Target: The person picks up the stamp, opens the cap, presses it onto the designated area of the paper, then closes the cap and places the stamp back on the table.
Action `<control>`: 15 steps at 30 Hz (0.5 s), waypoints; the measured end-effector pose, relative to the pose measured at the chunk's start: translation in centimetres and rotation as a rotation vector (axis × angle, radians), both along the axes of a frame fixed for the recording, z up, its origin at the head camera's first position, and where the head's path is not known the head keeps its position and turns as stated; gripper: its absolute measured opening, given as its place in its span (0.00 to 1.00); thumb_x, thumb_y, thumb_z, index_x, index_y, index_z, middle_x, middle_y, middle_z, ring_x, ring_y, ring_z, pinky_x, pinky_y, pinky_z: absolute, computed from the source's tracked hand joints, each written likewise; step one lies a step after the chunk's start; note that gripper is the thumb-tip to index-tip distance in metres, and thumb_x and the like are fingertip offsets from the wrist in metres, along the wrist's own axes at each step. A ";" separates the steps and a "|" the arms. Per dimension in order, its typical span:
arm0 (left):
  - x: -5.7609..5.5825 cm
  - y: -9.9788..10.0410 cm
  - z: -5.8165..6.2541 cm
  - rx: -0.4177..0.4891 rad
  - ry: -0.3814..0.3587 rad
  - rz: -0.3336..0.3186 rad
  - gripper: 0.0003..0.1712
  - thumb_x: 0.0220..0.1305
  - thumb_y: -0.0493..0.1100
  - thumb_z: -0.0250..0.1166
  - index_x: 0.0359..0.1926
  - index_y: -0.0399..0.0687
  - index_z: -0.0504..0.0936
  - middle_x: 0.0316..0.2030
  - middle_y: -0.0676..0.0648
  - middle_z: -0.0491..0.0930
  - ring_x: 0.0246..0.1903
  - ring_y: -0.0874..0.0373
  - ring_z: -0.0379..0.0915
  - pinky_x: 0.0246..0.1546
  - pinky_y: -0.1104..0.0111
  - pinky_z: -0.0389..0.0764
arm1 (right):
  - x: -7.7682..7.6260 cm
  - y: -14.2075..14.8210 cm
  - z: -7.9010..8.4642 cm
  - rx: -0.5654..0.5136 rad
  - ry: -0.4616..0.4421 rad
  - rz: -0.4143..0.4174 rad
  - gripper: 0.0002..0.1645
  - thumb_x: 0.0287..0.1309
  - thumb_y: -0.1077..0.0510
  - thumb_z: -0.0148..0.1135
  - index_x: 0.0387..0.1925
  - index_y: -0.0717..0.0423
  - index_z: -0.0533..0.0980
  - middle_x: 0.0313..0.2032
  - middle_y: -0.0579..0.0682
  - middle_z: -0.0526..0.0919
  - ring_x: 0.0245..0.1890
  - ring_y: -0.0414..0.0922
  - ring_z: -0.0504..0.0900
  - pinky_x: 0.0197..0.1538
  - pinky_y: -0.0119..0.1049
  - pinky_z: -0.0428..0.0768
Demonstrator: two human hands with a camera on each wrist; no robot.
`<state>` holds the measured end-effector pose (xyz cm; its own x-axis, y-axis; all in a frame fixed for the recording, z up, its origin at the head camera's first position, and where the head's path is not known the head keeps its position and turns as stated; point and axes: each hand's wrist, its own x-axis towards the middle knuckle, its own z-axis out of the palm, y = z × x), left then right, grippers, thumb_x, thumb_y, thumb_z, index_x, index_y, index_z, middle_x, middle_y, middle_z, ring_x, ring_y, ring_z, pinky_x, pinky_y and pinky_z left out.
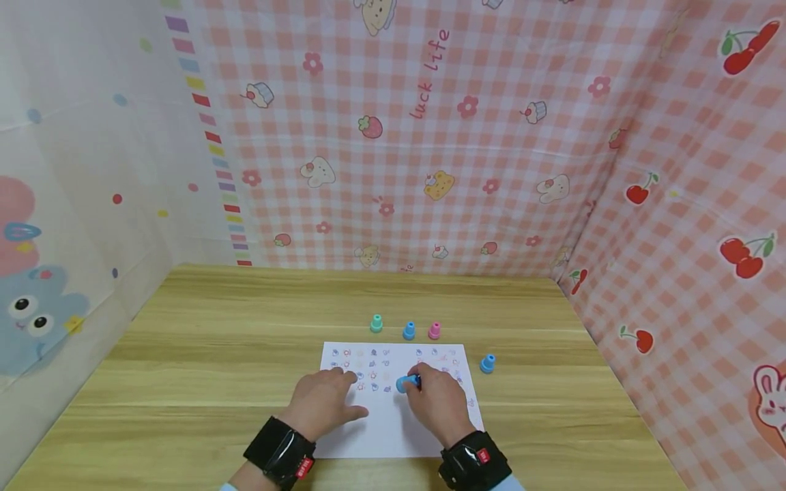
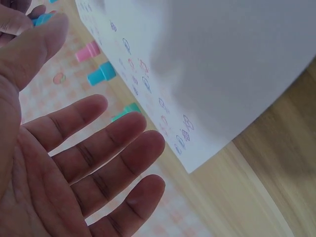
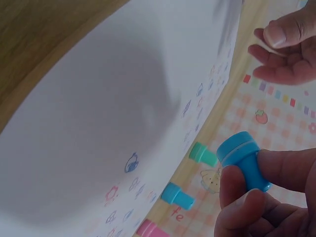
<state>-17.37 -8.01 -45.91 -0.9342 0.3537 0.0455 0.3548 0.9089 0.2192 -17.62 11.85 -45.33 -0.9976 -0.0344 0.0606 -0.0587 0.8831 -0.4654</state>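
Note:
My right hand (image 1: 441, 404) pinches a blue stamp (image 3: 243, 155) between thumb and fingers, above the right half of a white sheet of paper (image 1: 383, 436). In the right wrist view the stamp's wide end points away from the fingers, tilted. Over the sheet's left side is my left hand (image 1: 322, 404), holding nothing, with its fingers (image 2: 143, 153) apart and the thumb held out. Whether it touches the paper I cannot tell. Small blue, purple and red printed pictures (image 1: 373, 375) stand in rows on the upper part of the sheet, partly hidden by both hands.
Behind the paper stand a green stamp (image 1: 376, 324), another blue stamp (image 1: 409, 331) and a pink stamp (image 1: 434, 331). One more blue stamp (image 1: 488, 363) stands right of the sheet. Patterned cloth (image 1: 405, 150) rises behind and beside the wooden table (image 1: 215, 341).

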 end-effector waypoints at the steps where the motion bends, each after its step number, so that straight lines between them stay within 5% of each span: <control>1: 0.0 0.1 0.0 0.000 0.008 -0.006 0.34 0.42 0.63 0.72 0.44 0.44 0.83 0.32 0.45 0.83 0.29 0.52 0.76 0.27 0.57 0.78 | 0.1 -0.2 0.1 -0.005 -0.003 0.007 0.10 0.55 0.53 0.66 0.37 0.54 0.81 0.25 0.48 0.83 0.23 0.44 0.72 0.28 0.37 0.72; 15: -0.1 0.7 -0.2 0.028 0.076 -0.051 0.34 0.44 0.65 0.71 0.46 0.46 0.83 0.34 0.44 0.84 0.32 0.51 0.79 0.26 0.57 0.81 | 0.8 -2.2 0.7 -0.104 0.019 0.119 0.10 0.55 0.54 0.66 0.37 0.54 0.81 0.26 0.47 0.84 0.23 0.42 0.72 0.27 0.36 0.72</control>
